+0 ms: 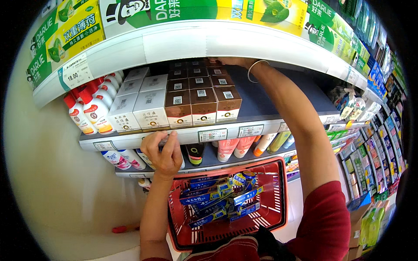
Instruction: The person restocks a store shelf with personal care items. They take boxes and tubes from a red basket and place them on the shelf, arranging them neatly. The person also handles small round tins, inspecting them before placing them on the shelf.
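Observation:
My left hand (163, 152) is closed at the front edge of the shelf (191, 138), its fingers curled against the label rail. My right hand (235, 61) reaches deep under the upper shelf, at the rear of the brown boxes (203, 104). Its fingertips are mostly hidden, so its grip does not show. The brown boxes stand in rows, several deep. White boxes (150, 104) stand against their left side. Below, a red shopping basket (282, 191) contains a pile of blue and yellow packs (217, 198).
The upper shelf's white front (183, 41) overhangs my right hand and carries green and yellow cartons (270, 11). Red-capped white bottles (96, 111) are at the far left. Tubes (226, 149) stand on the lower shelf. More stocked racks (374, 152) rise at right.

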Available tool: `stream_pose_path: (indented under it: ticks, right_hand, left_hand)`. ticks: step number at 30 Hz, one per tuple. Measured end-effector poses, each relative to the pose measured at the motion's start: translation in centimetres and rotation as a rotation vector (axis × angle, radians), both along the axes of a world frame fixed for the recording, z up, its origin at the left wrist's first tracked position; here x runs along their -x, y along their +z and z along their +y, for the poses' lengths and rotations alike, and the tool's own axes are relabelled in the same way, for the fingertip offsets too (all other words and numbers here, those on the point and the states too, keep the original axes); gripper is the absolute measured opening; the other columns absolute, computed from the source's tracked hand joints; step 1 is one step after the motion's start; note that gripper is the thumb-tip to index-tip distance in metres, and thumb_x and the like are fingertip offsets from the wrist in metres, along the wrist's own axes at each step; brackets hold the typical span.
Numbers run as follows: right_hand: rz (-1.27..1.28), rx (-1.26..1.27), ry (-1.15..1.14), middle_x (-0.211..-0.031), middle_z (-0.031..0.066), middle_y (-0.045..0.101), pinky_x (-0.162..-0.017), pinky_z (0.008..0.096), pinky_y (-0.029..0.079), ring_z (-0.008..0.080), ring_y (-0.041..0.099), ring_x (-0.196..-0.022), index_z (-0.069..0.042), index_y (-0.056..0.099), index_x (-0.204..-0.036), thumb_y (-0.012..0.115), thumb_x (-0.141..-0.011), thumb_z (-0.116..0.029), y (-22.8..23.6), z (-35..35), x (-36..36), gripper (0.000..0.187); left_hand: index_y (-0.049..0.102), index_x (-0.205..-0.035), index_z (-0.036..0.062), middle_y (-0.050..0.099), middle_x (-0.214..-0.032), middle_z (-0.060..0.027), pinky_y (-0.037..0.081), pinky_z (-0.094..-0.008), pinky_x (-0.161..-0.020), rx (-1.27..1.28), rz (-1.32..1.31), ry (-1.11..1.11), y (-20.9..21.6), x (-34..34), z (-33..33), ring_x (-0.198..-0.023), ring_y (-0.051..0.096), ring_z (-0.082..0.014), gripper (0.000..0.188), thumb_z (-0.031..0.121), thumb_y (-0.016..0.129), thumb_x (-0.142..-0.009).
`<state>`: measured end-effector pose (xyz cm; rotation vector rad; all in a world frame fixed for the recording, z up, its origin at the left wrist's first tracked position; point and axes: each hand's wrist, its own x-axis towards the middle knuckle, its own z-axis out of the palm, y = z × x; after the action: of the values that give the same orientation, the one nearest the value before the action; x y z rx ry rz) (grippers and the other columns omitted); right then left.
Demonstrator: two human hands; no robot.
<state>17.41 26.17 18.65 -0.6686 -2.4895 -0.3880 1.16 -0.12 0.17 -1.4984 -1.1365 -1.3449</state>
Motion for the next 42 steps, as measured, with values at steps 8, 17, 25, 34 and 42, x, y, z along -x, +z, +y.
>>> stream_pose_path:
  ticks: [8, 17, 25, 34, 42]
  right_hand:
    - [0.106, 0.109, 0.118, -0.09, 0.0127, 0.067, -0.075, 0.0389, 0.05, 0.0266, 0.061, -0.08, -0.008, 0.064, -0.098, 0.055, -0.088, -0.026, -0.2, -1.3, -0.3, 0.023]
    - [0.898, 1.062, 0.003, -0.132, 0.0191, 0.049, -0.101, 0.0429, 0.04, 0.0329, 0.049, -0.118, -0.005, 0.042, -0.134, 0.036, -0.099, -0.042, -3.0, -5.9, -0.6, 0.051]
    - [1.118, 1.841, 0.376, -0.143, 0.0231, 0.042, -0.108, 0.0414, 0.036, 0.0314, 0.047, -0.126, -0.001, 0.034, -0.141, 0.027, -0.102, -0.047, -2.6, -13.8, -1.9, 0.061]
    - [1.107, 1.726, 0.342, -0.133, 0.0255, 0.049, -0.105, 0.0398, 0.04, 0.0302, 0.054, -0.119, 0.008, 0.032, -0.138, 0.028, -0.1, -0.053, -3.0, -14.2, -1.8, 0.072]
    - [1.234, 1.423, 0.439, -0.152, 0.0251, 0.023, -0.116, 0.0403, 0.016, 0.0317, 0.024, -0.142, 0.006, 0.022, -0.146, 0.038, -0.095, -0.055, -3.6, -15.7, -4.7, 0.081]
  left_hand:
    - [0.067, -0.106, 0.0099, 0.054, -0.105, -0.0084, 0.039, -0.0401, -0.085, 0.009, -0.009, 0.003, -0.1, 0.1, -0.1, -0.098, 0.049, -0.0267, 0.024, 0.007, 0.065, -0.082]
    - [0.066, -0.109, 0.0104, 0.053, -0.106, -0.0085, 0.039, -0.0403, -0.085, 0.013, -0.002, 0.021, 0.1, 0.0, -0.4, -0.098, 0.049, -0.0268, 0.03, 0.003, 0.066, -0.08]
    - [0.065, -0.109, 0.0081, 0.053, -0.111, -0.0108, 0.037, -0.0404, -0.091, 0.028, -0.003, 0.004, -0.1, 0.0, -0.3, -0.105, 0.046, -0.0292, 0.026, 0.004, 0.061, -0.084]
    - [0.066, -0.107, 0.0063, 0.054, -0.111, -0.0117, 0.037, -0.0391, -0.091, 0.005, -0.001, -0.005, 0.0, 0.0, 0.0, -0.104, 0.047, -0.0288, 0.023, 0.004, 0.062, -0.085]
    - [0.067, -0.107, 0.009, 0.055, -0.107, -0.0099, 0.038, -0.0387, -0.089, -0.011, 0.026, 0.057, -0.1, 0.2, -0.1, -0.1, 0.048, -0.0278, 0.024, 0.006, 0.064, -0.084]
